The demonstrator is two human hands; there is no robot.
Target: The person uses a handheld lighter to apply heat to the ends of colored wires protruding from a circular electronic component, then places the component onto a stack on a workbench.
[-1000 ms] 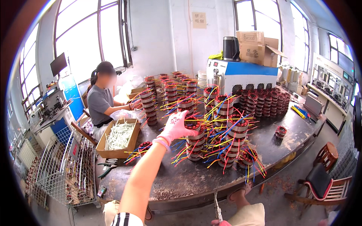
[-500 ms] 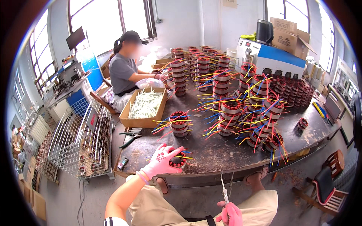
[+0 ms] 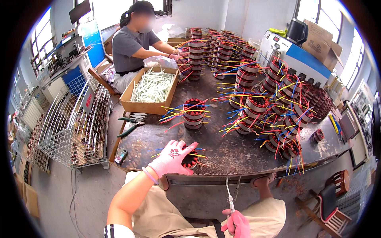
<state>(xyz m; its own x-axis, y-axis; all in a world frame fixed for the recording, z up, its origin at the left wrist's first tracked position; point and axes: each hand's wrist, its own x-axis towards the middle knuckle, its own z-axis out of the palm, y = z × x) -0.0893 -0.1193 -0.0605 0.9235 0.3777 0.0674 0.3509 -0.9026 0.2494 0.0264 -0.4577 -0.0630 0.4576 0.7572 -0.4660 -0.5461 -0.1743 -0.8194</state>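
Observation:
My left hand (image 3: 173, 160), in a pink glove, rests over a motor stator (image 3: 191, 160) at the table's near edge. Its thumb and fingers curve round the stator's sides, and thin coloured wires stick out from under them. Low in the picture, over my lap, my right hand (image 3: 237, 225), also pink-gloved, grips a slim silver tool (image 3: 230, 200). The tool's thin metal rod points up toward the table edge; its exact kind is unclear. Just beyond my left hand stands a short stack of stators (image 3: 193, 115) with red, yellow and blue leads.
Tall stator stacks (image 3: 246, 77) crowd the table's right and back. To the left are a cardboard box (image 3: 171, 104) of white tubes, green-handled pliers (image 3: 130, 130) and a small lighter-like object (image 3: 121, 157). A co-worker (image 3: 135, 47) sits beyond the box. Wire-mesh carts (image 3: 75, 131) stand at far left.
My view has shifted, so the table and co-worker appear larger and sit differently in the picture. Both hands keep their grips, the left on the stator, the right on the slim tool.

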